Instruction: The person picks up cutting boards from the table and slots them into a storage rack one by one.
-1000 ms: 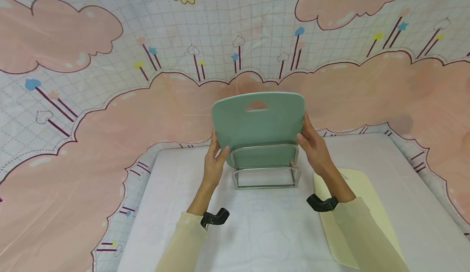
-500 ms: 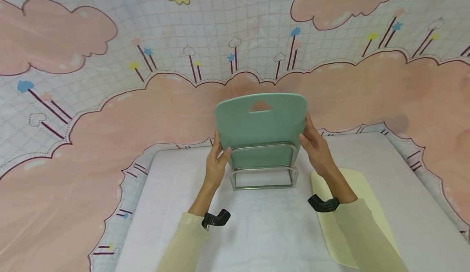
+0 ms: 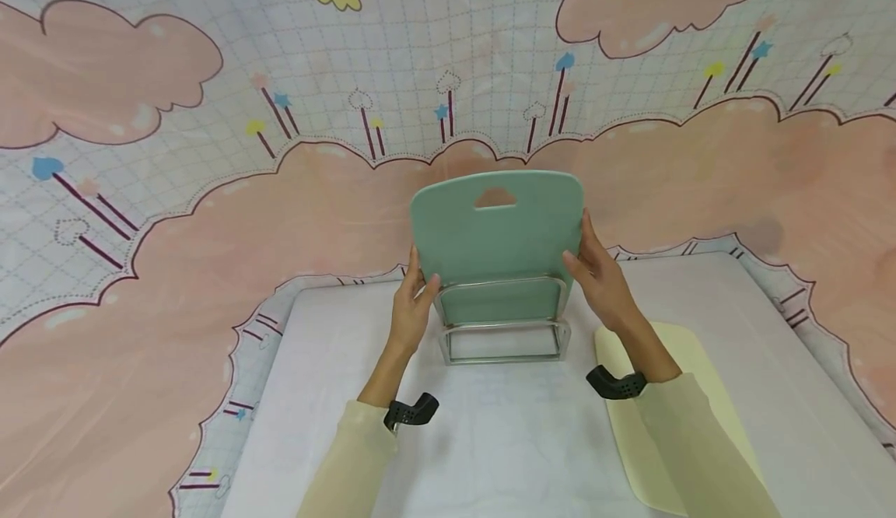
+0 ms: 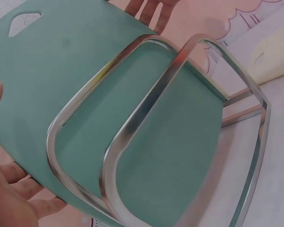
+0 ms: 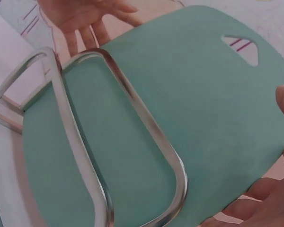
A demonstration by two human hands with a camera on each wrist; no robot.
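Observation:
A green cutting board with a handle slot near its top stands upright behind the front loops of a metal rack. My left hand holds its left edge, thumb in front and fingers reaching behind. On the opposite edge my right hand grips the board the same way. Both wrist views show the two rounded loops of the rack crossing in front of the board's lower part. Part of the rack behind the board is hidden.
A pale yellow board lies flat on the white table at the right, partly under my right forearm. Behind the table hangs a cloth printed with clouds.
Over the last half second the green cutting board has risen slightly against the rack, with both hands still on its edges. The rack and the yellow board stay in place.

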